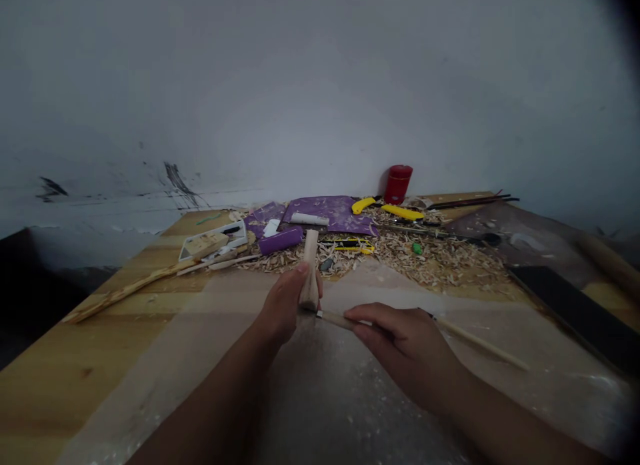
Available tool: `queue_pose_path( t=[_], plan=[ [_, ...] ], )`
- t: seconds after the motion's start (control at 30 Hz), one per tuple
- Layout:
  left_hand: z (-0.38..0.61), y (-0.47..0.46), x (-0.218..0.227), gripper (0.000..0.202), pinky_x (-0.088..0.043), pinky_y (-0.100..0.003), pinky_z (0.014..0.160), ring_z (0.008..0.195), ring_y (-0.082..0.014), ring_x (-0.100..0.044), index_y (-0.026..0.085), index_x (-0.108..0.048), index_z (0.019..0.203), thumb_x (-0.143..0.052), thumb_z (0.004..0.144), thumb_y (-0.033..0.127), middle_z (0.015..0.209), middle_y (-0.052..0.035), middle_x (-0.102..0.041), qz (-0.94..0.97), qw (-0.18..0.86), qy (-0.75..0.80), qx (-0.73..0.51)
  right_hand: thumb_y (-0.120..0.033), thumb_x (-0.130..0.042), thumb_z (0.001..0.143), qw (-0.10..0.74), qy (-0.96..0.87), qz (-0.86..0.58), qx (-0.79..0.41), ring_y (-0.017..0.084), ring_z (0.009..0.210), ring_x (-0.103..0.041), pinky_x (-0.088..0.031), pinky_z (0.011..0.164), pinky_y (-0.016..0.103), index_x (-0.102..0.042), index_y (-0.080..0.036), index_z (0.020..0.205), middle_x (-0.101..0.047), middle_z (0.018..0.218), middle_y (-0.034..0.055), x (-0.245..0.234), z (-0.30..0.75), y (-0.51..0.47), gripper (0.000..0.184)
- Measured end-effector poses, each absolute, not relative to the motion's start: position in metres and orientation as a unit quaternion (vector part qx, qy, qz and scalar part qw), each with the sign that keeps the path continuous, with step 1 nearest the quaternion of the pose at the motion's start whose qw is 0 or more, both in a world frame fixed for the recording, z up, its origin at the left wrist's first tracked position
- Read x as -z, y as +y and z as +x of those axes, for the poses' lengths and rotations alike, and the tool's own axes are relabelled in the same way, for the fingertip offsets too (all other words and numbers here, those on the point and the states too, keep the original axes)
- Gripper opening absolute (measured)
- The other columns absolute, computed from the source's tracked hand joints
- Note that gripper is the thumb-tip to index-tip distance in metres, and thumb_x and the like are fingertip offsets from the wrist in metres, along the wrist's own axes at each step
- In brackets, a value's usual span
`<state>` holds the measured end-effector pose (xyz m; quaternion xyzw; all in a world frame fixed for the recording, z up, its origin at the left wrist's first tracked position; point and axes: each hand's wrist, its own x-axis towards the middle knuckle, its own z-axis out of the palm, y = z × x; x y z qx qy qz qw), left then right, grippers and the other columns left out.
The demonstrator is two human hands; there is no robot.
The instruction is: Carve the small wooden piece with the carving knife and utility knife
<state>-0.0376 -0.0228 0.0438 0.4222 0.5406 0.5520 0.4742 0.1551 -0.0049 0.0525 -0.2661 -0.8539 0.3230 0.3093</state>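
Left grip [284,305] is closed round a wood piece [311,259]; right grip [403,338] (pinched tight) holds a wooden-handled tool [337,319]

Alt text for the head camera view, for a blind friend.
A person's left-hand grip holds a pale wooden piece; the right-hand grip holds a wooden-handled tool at the piece's near end. On the table beyond are wood shavings, yellow tools and a red canister.
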Motion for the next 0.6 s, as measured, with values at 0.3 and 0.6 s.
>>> queue_pose_path(
  t=[0.3, 0.6],
  plan=[
    [-0.0358, -0.0256, -0.0485, 0.047, -0.031, -0.022, 0.038, 0.036, -0.0097, -0.041, 0.017, -0.052, 0.057, -0.031, 0.082, 0.050, 0.044, 0.0009, -0.047, 0.443, 0.485, 0.536, -0.530, -0.020, -0.048, 0.081, 0.290, -0.818, -0.302, -0.394, 0.010, 0.055, -0.057, -0.043, 0.050, 0.020, -0.066, -0.023, 0.089, -0.066, 0.069, -0.0030, -0.0529, 0.1514, -0.0014, 0.019],
    [-0.0329, -0.0264, -0.0468, 0.047, -0.027, -0.022, 0.042, 0.041, -0.0098, -0.038, 0.017, -0.049, 0.054, -0.031, 0.084, 0.048, 0.044, 0.0020, -0.042, 0.588, 0.455, 0.540, -0.395, -0.014, -0.049, 0.080, 0.223, -0.887, -0.244, -0.323, 0.009, 0.060, -0.059, -0.041, 0.056, 0.020, -0.066, -0.025, 0.085, -0.067, 0.071, -0.0049, -0.0624, 0.1589, 0.0015, 0.021]
  ],
)
